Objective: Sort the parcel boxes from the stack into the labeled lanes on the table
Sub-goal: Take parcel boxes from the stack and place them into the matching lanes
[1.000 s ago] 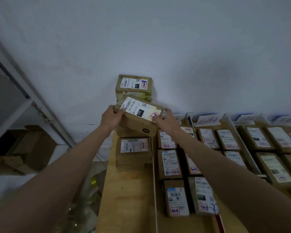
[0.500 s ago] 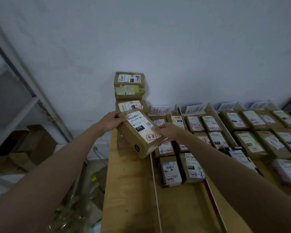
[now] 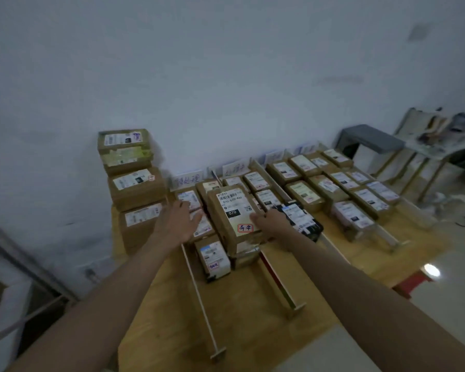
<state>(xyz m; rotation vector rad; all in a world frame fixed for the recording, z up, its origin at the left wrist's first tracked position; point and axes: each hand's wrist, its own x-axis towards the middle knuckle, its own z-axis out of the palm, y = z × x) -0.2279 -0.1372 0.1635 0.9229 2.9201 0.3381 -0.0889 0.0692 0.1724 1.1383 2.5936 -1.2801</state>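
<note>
A brown parcel box (image 3: 232,216) with a white label, a black "070" patch and a red-framed sticker lies on top of other parcels in the leftmost lane. My right hand (image 3: 273,220) grips its right edge. My left hand (image 3: 179,224) hovers just left of it with fingers spread, off the box. The stack (image 3: 133,183) of brown parcels stands against the wall at the table's far left. Handwritten lane labels (image 3: 188,179) lean on the wall behind the lanes.
Thin dividers (image 3: 202,299) split the wooden table (image 3: 250,326) into lanes filled with several labelled parcels (image 3: 304,196). A dark parcel (image 3: 300,218) lies right of my right hand. A grey stool (image 3: 371,140) and folding tables stand far right; a metal rack (image 3: 24,264) is at left.
The box travelled right and down from the stack onto the parcels in the first lane. My left hand let go of it; my view swung to the right.
</note>
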